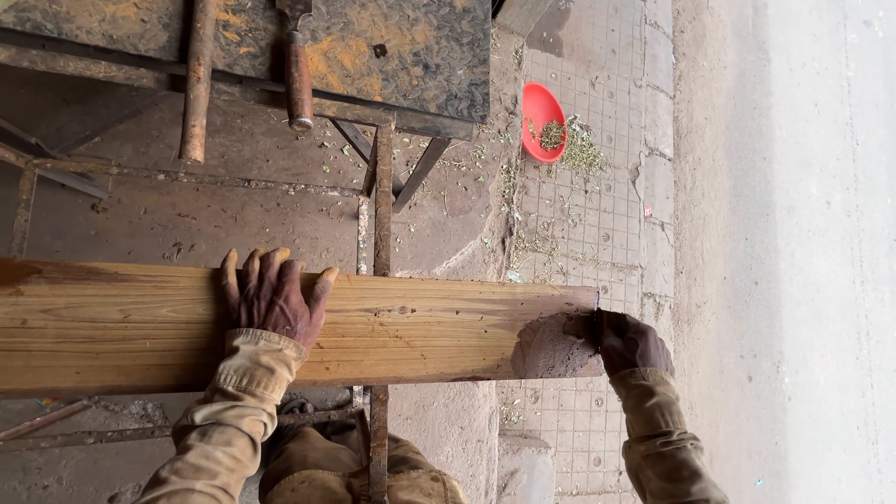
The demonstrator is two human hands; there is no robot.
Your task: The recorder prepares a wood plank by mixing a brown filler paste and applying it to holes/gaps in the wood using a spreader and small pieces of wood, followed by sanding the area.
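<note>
As seen from the head camera, the plank (308, 327) lies flat across a rusted metal frame (381, 243), running from the left edge of view to a free end overhanging the tiled pavement (583, 215). The left hand (271, 297) rests palm down on the plank's top face, fingers spread wide and hooked over the far edge, holding nothing but pressing the wood down. The right hand (627, 341) is closed around the plank's end, pressing a grey abrasive pad (551, 347) against the near corner; the exact fingertip grip is hidden behind the wood. Judgement: the plank looks stiff, long and fairly heavy, with a dry grained face that should not slip; it is best held flat on top near the frame support, with a second hold at the end, minding the rough edges. Beyond the plank, a stained steel surface (392, 51) carries a wooden-handled tool (299, 79) and a rusty bar (197, 84), both untouched. Farther off, a red bowl (542, 121) lies among plant scraps on the pavement.
</note>
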